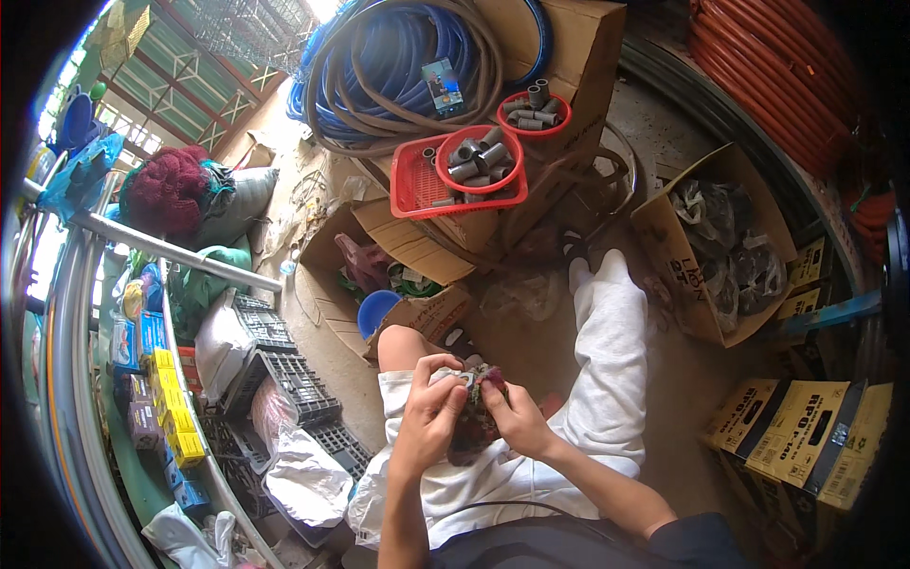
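Above my lap, both hands meet on a small bundle of dark, maroon and green netting-like material (471, 436). My left hand (434, 414) pinches its upper left side, where a small whitish bit shows at the fingertips. From the other side my right hand (519, 420) grips the bundle's upper right edge, thumb on top. The lower part hangs down between the hands, against my light trousers (611, 332). What exactly the bundle is cannot be made out, and the fingers cover part of it.
Ahead, red baskets (408, 190) of grey pipe fittings rest by a coiled blue hose (379, 66). An open carton (431, 313) with a blue bowl (377, 311) stands ahead-left. Another carton (654, 223) holds plastic bags at right. Black crates (294, 379) and shelved boxes line the left.
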Tool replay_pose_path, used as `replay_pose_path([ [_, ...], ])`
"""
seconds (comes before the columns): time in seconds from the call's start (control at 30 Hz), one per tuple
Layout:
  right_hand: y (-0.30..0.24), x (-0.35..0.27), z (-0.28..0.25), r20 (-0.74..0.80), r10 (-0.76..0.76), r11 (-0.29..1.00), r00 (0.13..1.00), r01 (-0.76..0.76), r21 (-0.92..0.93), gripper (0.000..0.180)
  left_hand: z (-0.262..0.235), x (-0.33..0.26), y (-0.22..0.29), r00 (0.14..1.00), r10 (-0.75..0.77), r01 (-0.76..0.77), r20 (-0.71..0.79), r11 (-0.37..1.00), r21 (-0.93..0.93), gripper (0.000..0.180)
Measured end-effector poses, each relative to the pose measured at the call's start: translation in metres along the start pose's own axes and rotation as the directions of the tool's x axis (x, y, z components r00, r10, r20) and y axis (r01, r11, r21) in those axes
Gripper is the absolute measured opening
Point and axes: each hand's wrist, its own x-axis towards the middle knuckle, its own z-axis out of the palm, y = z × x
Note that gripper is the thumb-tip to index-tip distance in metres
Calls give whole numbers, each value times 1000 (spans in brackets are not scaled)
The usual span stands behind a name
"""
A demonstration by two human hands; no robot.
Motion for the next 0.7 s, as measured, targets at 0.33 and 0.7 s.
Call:
replay_pose_path([
  [0.33, 8, 11, -12, 157, 178, 970, 971, -200, 138, 38, -7, -7, -15, 999, 50, -51, 17, 992, 113, 17],
  [0.7, 5, 10, -14, 243, 218, 877, 945, -299, 377, 37, -14, -10, -12, 979, 51, -73, 196, 992, 107, 17],
])
